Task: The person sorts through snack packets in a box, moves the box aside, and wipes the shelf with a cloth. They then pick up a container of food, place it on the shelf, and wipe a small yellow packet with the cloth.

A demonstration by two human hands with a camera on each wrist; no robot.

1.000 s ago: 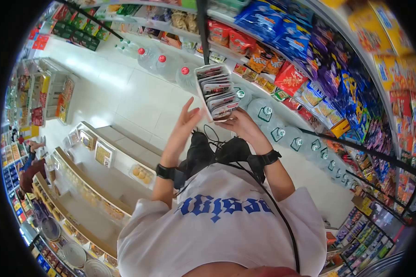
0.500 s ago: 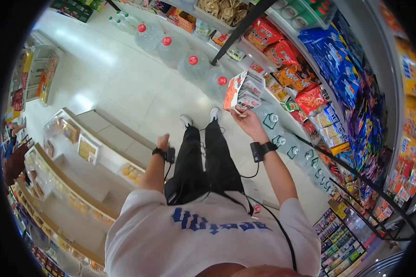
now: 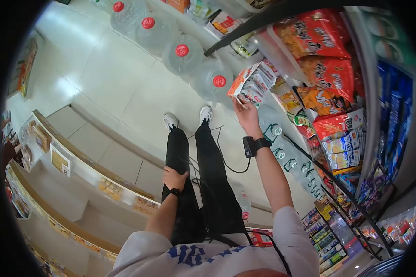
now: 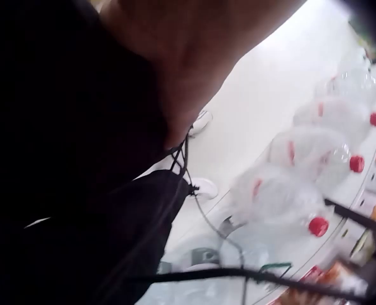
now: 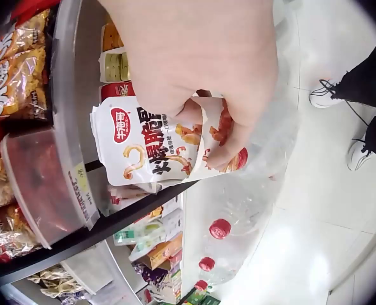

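Observation:
My right hand [image 3: 247, 116] grips the near end of a small open-topped display box [image 3: 241, 81] with white and red snack packets [image 3: 258, 87] standing in it. In the right wrist view the box's printed front [image 5: 127, 143] shows, with my thumb and fingers [image 5: 229, 136] pinching its cardboard edge. The box is held out at the lower shelf, just above the large clear water bottles. My left hand [image 3: 174, 179] rests on my left leg near the knee and holds nothing; in the left wrist view dark trousers hide most of its fingers.
Large red-capped water bottles [image 3: 182, 53] line the floor before the shelf, with green-handled ones [image 3: 289, 164] nearer. Red snack bags [image 3: 326, 76] fill a bin on the shelf above. A black post [image 3: 263, 30] stands beside the box. Low display shelving [image 3: 92, 161] runs along the left.
The box has gone from between both hands out to the shelf in my right hand. My left hand has dropped from beside it onto my leg. The head view has moved lower and closer.

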